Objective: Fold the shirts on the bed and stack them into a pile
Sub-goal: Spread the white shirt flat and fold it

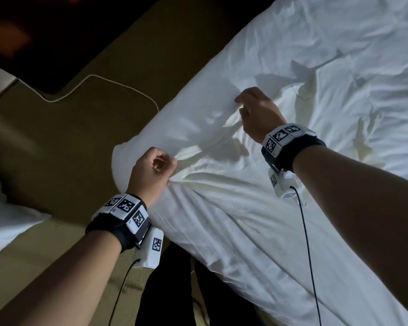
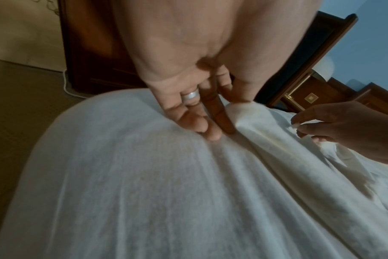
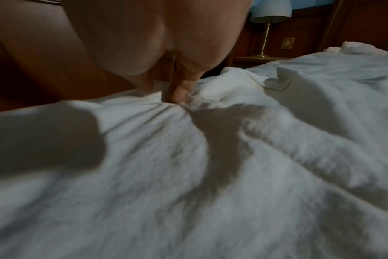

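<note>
The room was dim, with a brownish carpet [image 1: 64,142] beside a bed [image 1: 375,55] covered in rumpled white bedding, and a white cable [image 1: 118,82] trailing over the floor. A lamp [image 3: 269,15] stood on a nightstand past the bed in the right wrist view, against dark wood furniture. A cream-white shirt [image 1: 222,191] lay spread near the bed's corner and edge, wrinkled, its fabric hard to tell from the sheet in places. The person's left hand [image 1: 151,172] was at the shirt's near edge, fingers curled, with thumb and fingers pinching a fold of the cloth; the left wrist view showed a ring [image 2: 189,96] on one finger. The right hand [image 1: 257,111] reached farther up the shirt, thumb and fingers closed on a small bunch of fabric, as far as the blurred wrist view allowed. Both wrists wore black bands with marker-tagged white blocks [image 1: 125,208].
</note>
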Motion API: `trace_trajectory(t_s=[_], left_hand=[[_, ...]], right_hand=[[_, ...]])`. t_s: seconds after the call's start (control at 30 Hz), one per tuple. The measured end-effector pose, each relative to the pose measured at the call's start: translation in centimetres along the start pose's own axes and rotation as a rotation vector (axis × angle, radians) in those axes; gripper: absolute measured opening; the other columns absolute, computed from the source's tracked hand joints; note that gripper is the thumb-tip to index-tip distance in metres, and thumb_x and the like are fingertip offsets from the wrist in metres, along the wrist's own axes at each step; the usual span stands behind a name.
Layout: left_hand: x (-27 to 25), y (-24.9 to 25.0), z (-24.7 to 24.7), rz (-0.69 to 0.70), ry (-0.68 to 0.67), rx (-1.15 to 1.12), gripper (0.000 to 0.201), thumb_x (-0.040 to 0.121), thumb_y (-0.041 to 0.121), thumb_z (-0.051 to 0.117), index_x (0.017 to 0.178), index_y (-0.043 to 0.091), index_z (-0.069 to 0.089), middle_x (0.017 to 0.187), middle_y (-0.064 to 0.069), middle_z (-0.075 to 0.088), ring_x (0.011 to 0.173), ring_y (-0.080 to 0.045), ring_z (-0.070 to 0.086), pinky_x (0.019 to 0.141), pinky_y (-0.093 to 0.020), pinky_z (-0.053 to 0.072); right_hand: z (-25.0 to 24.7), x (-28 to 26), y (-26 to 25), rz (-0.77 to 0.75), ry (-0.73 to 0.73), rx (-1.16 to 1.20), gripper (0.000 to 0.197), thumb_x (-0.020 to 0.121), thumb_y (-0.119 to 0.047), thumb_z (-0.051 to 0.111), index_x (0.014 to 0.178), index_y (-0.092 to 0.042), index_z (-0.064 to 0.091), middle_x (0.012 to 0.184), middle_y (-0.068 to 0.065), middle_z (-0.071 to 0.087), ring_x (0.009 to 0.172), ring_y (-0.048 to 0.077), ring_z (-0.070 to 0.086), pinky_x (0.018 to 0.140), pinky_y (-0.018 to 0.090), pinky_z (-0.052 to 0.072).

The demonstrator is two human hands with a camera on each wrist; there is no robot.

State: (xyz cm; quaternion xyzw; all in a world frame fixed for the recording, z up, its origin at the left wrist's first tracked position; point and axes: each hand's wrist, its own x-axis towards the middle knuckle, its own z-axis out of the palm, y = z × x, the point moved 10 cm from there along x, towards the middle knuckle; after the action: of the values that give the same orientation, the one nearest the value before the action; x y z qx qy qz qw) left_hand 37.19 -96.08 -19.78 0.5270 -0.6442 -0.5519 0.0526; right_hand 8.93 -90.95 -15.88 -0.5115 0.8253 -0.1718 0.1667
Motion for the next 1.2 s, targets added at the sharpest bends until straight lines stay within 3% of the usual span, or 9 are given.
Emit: trace_trajectory(t_s=[0.1,0.2,0.33,0.5,0.63,0.73,0.93,1.07,1.2], left_hand=[[-0.7,-1.0,0.7,-0.079,-0.092,-0.13,0.05,0.075,0.05,0.082,0.11,0.025,0.057,0.099,-0.001,0.07,0.081,-0.015,0.068,0.065,-0.021,0.052],[-1.3,-1.4,1.7,-0.076,-0.207,-0.047,0.068,0.065,0.039,0.092,0.121,0.034,0.054,0.106,0.001,0.067,0.092,-0.015,0.068,0.078,-0.028,0.055],[-0.7,-0.5,1.4,-0.044,-0.173,0.054,0.045,0.082,0.016,0.081,0.12,0.026,0.058,0.095,-0.003,0.069,0.075,-0.008,0.065,0.066,-0.019,0.052],[-0.4,-0.9,1.4,-0.086,-0.152,-0.006,0.026,0.088,0.008,0.074,0.11,0.015,0.062,0.085,-0.008,0.07,0.05,-0.01,0.058,0.051,-0.021,0.051],[-0.8,-1.3,2.0,-0.093,-0.226,0.026,0.031,0.087,0.013,0.076,0.113,0.021,0.061,0.092,0.0,0.071,0.057,-0.01,0.062,0.058,-0.023,0.055],[-0.6,-1.3,1.6,-0.039,-0.224,0.099,0.019,0.089,0.013,0.073,0.104,0.02,0.064,0.083,0.0,0.072,0.057,-0.006,0.062,0.061,-0.026,0.053],[-0.4,-2.1,0.5,-0.062,-0.057,0.169,0.024,0.098,0.033,0.061,0.084,0.014,0.066,0.069,-0.002,0.072,0.067,-0.019,0.065,0.075,-0.046,0.058],[-2.0,3.9,0.1,0.324,0.183,0.608,0.032,0.093,0.038,0.064,0.11,0.012,0.061,0.108,-0.012,0.063,0.097,-0.033,0.057,0.078,-0.046,0.051],[-5.1,7.9,8.0,0.758,-0.099,0.83,0.045,0.089,0.041,0.055,0.124,0.014,0.059,0.125,-0.011,0.059,0.112,-0.036,0.057,0.084,-0.048,0.05]], right_hand=[[-1.6,-0.6,-0.1,-0.027,0.081,0.062,0.039,0.077,0.008,0.044,0.106,-0.002,0.068,0.115,0.012,0.061,0.09,0.032,0.061,0.075,0.036,0.051],[-3.2,-2.0,0.2,-0.031,0.137,-0.087,0.037,0.068,0.002,0.044,0.094,-0.004,0.068,0.104,0.012,0.062,0.095,0.037,0.056,0.074,0.038,0.047],[-2.9,-3.6,4.5,0.251,0.018,-0.129,0.038,0.078,-0.017,0.048,0.113,-0.014,0.063,0.115,0.009,0.058,0.108,0.032,0.051,0.094,0.044,0.044],[-1.9,-5.0,7.4,0.433,-0.103,-0.002,0.033,0.086,-0.031,0.054,0.116,-0.018,0.06,0.114,0.008,0.062,0.102,0.029,0.06,0.092,0.045,0.05],[-1.1,-5.0,8.0,0.518,-0.213,0.012,0.028,0.085,-0.034,0.06,0.11,-0.022,0.064,0.098,0.001,0.065,0.1,0.028,0.061,0.093,0.043,0.049],[-1.9,-4.7,8.5,0.552,-0.127,0.066,0.014,0.089,-0.027,0.056,0.094,-0.018,0.064,0.085,0.005,0.063,0.085,0.029,0.059,0.073,0.032,0.046],[-2.6,-5.7,9.4,0.626,-0.045,0.116,0.022,0.096,-0.033,0.05,0.113,-0.025,0.063,0.102,0.009,0.069,0.09,0.029,0.061,0.076,0.032,0.047],[-5.6,-8.0,10.2,0.642,0.077,0.11,0.029,0.095,-0.021,0.045,0.121,-0.02,0.06,0.113,0.008,0.067,0.106,0.028,0.059,0.088,0.036,0.047],[-6.3,-12.7,12.6,0.748,-0.004,0.015,0.027,0.091,-0.012,0.045,0.11,-0.016,0.064,0.114,0.01,0.064,0.101,0.03,0.057,0.082,0.031,0.043]])
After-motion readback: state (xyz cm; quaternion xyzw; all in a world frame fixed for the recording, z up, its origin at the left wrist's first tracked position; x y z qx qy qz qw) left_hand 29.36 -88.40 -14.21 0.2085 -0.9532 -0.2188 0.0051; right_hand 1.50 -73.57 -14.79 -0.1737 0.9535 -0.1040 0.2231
